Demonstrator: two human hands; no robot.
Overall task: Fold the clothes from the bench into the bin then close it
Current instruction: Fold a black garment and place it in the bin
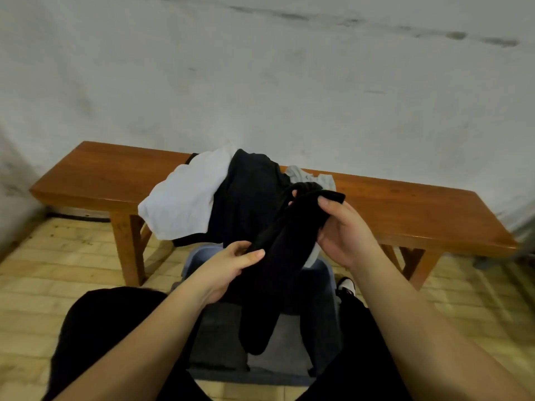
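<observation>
A long black sock-like garment (278,256) hangs between my hands above the bin. My right hand (344,235) grips its upper end, thumb over the cuff. My left hand (231,264) pinches it lower down, and the toe end dangles into the bin. The grey fabric bin (321,328) stands open on the floor between my knees, with folded grey cloth inside. On the wooden bench (405,206) lies a pile: a white garment (185,198), a dark navy garment (252,192) and a light grey one (307,176) behind.
The bench runs along a pale wall, with bare wood to the left and right of the pile. The floor is tan brick. A black-and-white shoe (346,285) shows beside the bin. My dark-clad knees flank the bin.
</observation>
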